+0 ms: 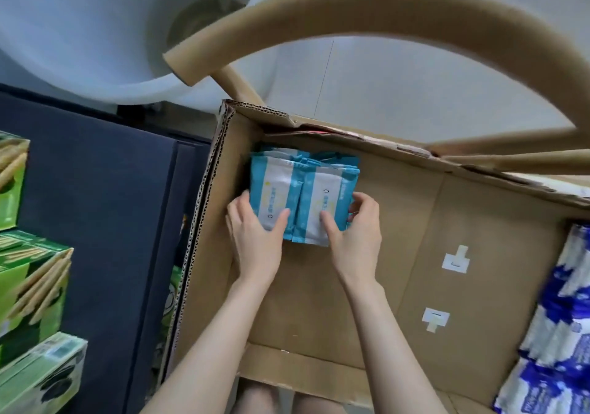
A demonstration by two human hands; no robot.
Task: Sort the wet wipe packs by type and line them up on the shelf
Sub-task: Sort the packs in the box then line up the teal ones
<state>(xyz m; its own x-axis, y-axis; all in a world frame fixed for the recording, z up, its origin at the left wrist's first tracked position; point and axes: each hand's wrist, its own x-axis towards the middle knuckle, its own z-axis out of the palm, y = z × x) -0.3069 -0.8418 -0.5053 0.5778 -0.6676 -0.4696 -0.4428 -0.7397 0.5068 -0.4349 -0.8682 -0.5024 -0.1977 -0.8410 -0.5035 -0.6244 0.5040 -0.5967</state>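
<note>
Open cardboard box (415, 222), seen from above. Teal wipe packs (322, 190) sit in its far-left corner, stacked flat in two columns side by side, white label panels up. Long axes run from near to far, short ends towards the box's far wall.

Left hand (255, 234) grips the left column: thumb laid on the top pack, fingers curled round the outer left edge. Right hand (354, 231) grips the right column the same way, thumb on top and fingers wrapped round the right edge.

Blue-and-white packs (558, 318) are piled against the box's right side, blurred. Green cartons (32, 286) are stacked outside the box, to the left.
</note>
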